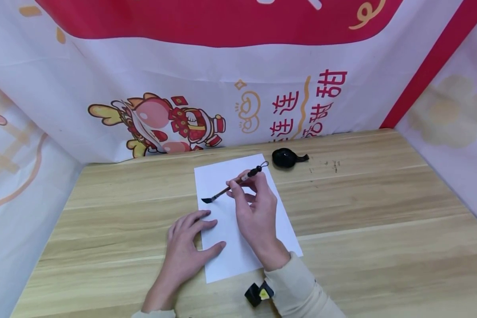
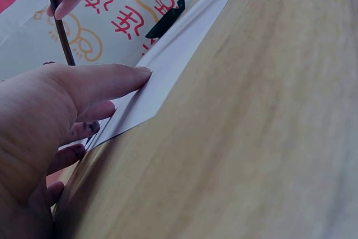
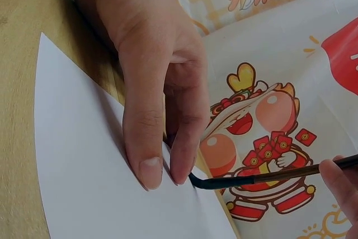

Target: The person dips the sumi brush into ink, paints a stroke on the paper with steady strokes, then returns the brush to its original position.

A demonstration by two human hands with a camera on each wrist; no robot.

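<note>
A blank white sheet of paper lies on the wooden table. My left hand rests along its left edge, thumb and fingers spread; dark smudges mark some fingertips in the left wrist view. Between thumb and fingers, my right hand pinches a writing brush with a brown handle and a hanging loop. The black bristles point left at the paper's upper left part. In the right wrist view the bristles look bent, their tip right beside my left fingers.
A small black ink dish with a short handle sits beyond the paper's upper right corner. Dark marks stain the table to its right. A printed cloth hangs behind and at both sides. A black-and-yellow object is by my right sleeve.
</note>
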